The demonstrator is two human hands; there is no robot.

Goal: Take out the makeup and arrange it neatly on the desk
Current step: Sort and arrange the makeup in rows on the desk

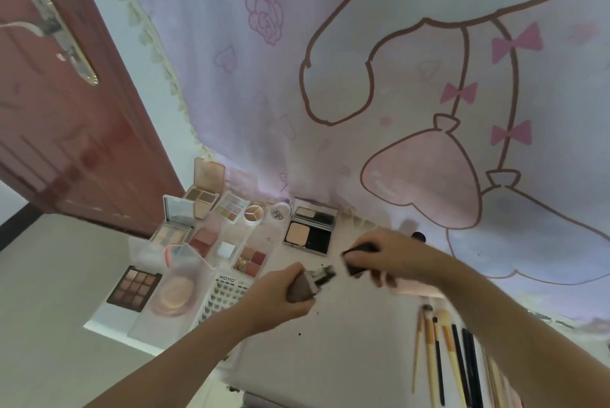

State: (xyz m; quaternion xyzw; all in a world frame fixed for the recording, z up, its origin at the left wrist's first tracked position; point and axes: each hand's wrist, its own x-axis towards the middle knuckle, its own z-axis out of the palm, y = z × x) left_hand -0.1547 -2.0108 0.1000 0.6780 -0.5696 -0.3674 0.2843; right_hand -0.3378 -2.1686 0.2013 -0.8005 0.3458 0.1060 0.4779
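Observation:
My left hand [280, 295] grips a brownish makeup bottle [305, 287] with a silver pump top pointing right, above the middle of the white desk [346, 341]. My right hand [386, 255] holds its black cap [355, 260], pulled a little away from the pump. Open palettes lie in rows at the desk's left: a brown eyeshadow palette [134, 287], a red-toned palette [251, 261], a black powder compact [308, 236], a round peach powder case [173, 295] and a lash box [227, 295].
Several makeup brushes [442, 351] and dark pencils lie side by side at the desk's right. A pink cartoon curtain [363, 77] hangs behind the desk. A red-brown door [66, 110] stands at the left. Small dark specks dot the desk.

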